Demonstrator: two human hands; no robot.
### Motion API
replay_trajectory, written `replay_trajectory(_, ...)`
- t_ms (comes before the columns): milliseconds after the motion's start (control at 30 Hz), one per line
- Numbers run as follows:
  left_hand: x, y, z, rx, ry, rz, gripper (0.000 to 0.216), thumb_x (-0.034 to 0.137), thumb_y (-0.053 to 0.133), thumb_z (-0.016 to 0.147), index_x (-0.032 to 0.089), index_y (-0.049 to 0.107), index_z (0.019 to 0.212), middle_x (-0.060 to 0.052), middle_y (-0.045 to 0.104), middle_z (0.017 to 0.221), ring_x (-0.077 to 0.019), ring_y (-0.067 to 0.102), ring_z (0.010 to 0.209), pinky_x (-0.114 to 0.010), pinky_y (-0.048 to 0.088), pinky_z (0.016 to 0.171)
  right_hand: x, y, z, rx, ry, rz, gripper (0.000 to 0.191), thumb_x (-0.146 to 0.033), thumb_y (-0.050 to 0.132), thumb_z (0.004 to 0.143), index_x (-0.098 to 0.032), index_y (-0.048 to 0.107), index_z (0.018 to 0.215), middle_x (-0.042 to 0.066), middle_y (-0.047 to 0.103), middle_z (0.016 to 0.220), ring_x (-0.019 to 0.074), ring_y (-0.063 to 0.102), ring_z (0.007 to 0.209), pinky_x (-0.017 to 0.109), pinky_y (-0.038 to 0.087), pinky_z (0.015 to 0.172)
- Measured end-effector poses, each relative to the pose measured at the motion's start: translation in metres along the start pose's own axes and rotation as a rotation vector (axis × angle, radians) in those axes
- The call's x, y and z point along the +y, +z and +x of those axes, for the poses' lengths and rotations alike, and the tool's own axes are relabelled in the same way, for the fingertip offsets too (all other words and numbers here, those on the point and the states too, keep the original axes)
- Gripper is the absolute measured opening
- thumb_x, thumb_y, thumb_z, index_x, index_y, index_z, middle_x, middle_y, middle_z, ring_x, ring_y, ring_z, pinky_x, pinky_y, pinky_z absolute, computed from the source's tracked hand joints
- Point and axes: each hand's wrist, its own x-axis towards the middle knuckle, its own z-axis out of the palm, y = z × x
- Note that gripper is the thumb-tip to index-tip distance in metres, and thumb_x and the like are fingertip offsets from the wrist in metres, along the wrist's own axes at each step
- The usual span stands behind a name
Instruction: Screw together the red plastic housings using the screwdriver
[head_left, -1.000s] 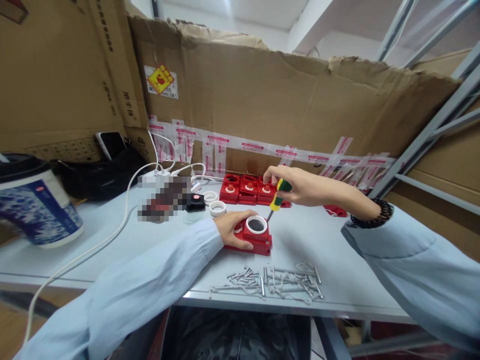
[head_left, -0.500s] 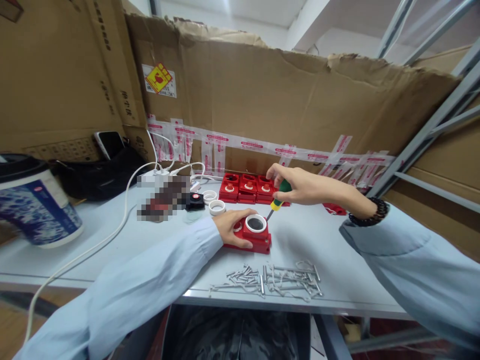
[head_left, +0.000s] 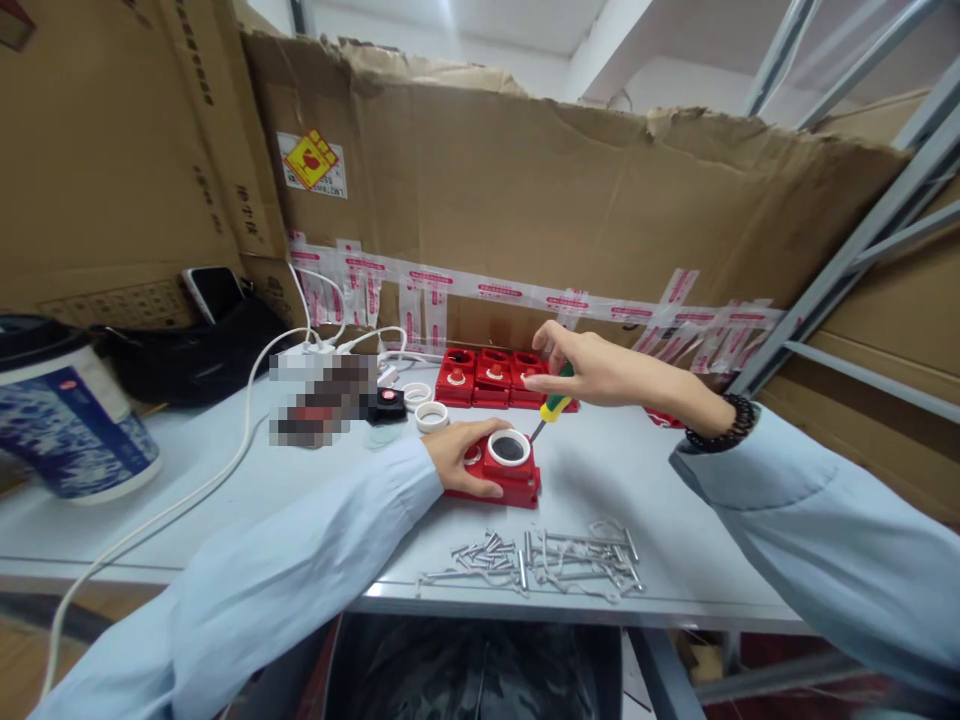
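Observation:
My left hand point(head_left: 466, 458) grips a red housing point(head_left: 517, 490) on the table, thumb along the near side and fingers over the far side. A white ring point(head_left: 509, 448) with a dark centre sits on top of that housing. My right hand point(head_left: 568, 362) holds a screwdriver point(head_left: 555, 407) with a green and yellow handle. The shaft slants down to the left, and its tip meets the housing's far right corner beside the ring. What lies under the tip is too small to make out. Behind, several similar red housings point(head_left: 493, 378) stand in a row.
Loose screws point(head_left: 487, 551) and metal rods with strings point(head_left: 589, 560) lie near the table's front edge. White rings point(head_left: 431, 416) and a small black part point(head_left: 387, 404) are left of the housing. A cup point(head_left: 71, 410) and white cable point(head_left: 244, 440) occupy the left; cardboard point(head_left: 480, 190) walls the back.
The whole view has shifted slightly. My left hand still holds the red housing, and the screwdriver stays at the same corner; my right fingers have changed position a little on its handle.

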Motion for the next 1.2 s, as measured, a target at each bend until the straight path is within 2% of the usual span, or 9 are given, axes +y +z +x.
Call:
replay_trajectory(100, 0.001, 0.0, 0.0, -0.007, -0.008, -0.004, 0.07, 0.047, 0.072, 0.061, 0.019, 0.046, 0.12, -0.006, 0.062, 0.111, -0.0234, 0.06, 0.097, -0.031, 0.044, 0.087, 0.001, 0.003, 0.002, 0.07, 0.024, -0.019, 0.041, -0.035, 0.051, 0.081, -0.018, 0.038, 0.115, 0.007, 0.06, 0.089, 0.0198, 0.056, 0.078, 0.031, 0.043, 0.067)
replay_trajectory(233, 0.001, 0.0, 0.0, -0.003, -0.011, 0.008, 0.07, 0.046, 0.073, 0.061, 0.019, 0.046, 0.12, -0.006, 0.062, 0.111, -0.0234, 0.061, 0.096, -0.031, 0.044, 0.086, 0.005, 0.0, 0.001, 0.025, -0.076, 0.031, 0.052, -0.025, 0.059, 0.073, -0.021, 0.036, 0.119, 0.007, 0.057, 0.102, 0.0182, 0.056, 0.082, 0.03, 0.045, 0.07)
replay_trajectory(400, 0.002, -0.001, 0.0, 0.005, -0.002, -0.007, 0.069, 0.045, 0.073, 0.061, 0.019, 0.046, 0.12, -0.005, 0.062, 0.111, -0.0228, 0.061, 0.097, -0.03, 0.045, 0.086, 0.004, 0.004, 0.004, 0.115, -0.054, -0.012, 0.039, -0.035, 0.053, 0.08, -0.018, 0.041, 0.113, 0.01, 0.058, 0.102, 0.0214, 0.055, 0.089, 0.034, 0.044, 0.077)
replay_trajectory(500, 0.001, 0.0, 0.0, 0.003, 0.01, -0.012, 0.069, 0.044, 0.073, 0.061, 0.019, 0.047, 0.119, -0.005, 0.063, 0.109, -0.0224, 0.061, 0.096, -0.029, 0.045, 0.085, 0.003, 0.009, 0.006, 0.169, 0.012, -0.055, 0.041, -0.027, 0.049, 0.082, -0.014, 0.037, 0.119, 0.012, 0.057, 0.099, 0.0226, 0.055, 0.089, 0.037, 0.043, 0.08)
replay_trajectory(600, 0.001, 0.0, 0.001, -0.001, 0.011, -0.007, 0.069, 0.045, 0.073, 0.061, 0.018, 0.046, 0.119, -0.006, 0.062, 0.109, -0.0226, 0.061, 0.095, -0.03, 0.045, 0.086, 0.003, 0.006, 0.007, 0.101, -0.03, 0.01, 0.056, -0.021, 0.057, 0.073, -0.016, 0.033, 0.123, 0.012, 0.055, 0.106, 0.021, 0.055, 0.089, 0.034, 0.045, 0.077)
replay_trajectory(700, 0.001, 0.0, 0.0, 0.002, 0.0, 0.004, 0.07, 0.046, 0.073, 0.061, 0.019, 0.046, 0.12, -0.006, 0.062, 0.111, -0.0231, 0.06, 0.097, -0.03, 0.044, 0.086, 0.0, 0.002, 0.005, 0.016, -0.055, 0.04, 0.063, -0.026, 0.064, 0.067, -0.02, 0.033, 0.122, 0.011, 0.053, 0.111, 0.0212, 0.055, 0.093, 0.032, 0.046, 0.076)
replay_trajectory(867, 0.002, 0.0, 0.001, -0.001, 0.003, -0.01, 0.068, 0.045, 0.073, 0.061, 0.019, 0.047, 0.118, -0.006, 0.062, 0.111, -0.0227, 0.06, 0.097, -0.029, 0.044, 0.087, -0.004, 0.0, 0.004, 0.05, 0.104, -0.142, 0.052, -0.042, 0.054, 0.078, -0.015, 0.036, 0.119, 0.011, 0.059, 0.088, 0.0259, 0.056, 0.082, 0.036, 0.044, 0.068)
replay_trajectory(1067, -0.001, 0.001, 0.0, 0.0, -0.006, 0.016, 0.072, 0.045, 0.073, 0.061, 0.019, 0.045, 0.122, -0.006, 0.061, 0.113, -0.0236, 0.06, 0.099, -0.031, 0.044, 0.087, 0.001, -0.002, 0.003, -0.041, -0.04, 0.002, 0.062, -0.024, 0.064, 0.067, -0.023, 0.032, 0.12, 0.006, 0.059, 0.097, 0.0163, 0.055, 0.071, 0.027, 0.042, 0.06)
replay_trajectory(1200, -0.003, 0.001, 0.0, 0.001, 0.003, 0.017, 0.072, 0.045, 0.072, 0.061, 0.019, 0.044, 0.122, -0.005, 0.062, 0.112, -0.0233, 0.06, 0.098, -0.031, 0.044, 0.087, -0.004, -0.001, 0.005, 0.023, -0.009, -0.066, 0.032, -0.036, 0.058, 0.074, -0.019, 0.047, 0.099, 0.006, 0.06, 0.089, 0.0177, 0.054, 0.072, 0.028, 0.04, 0.061)
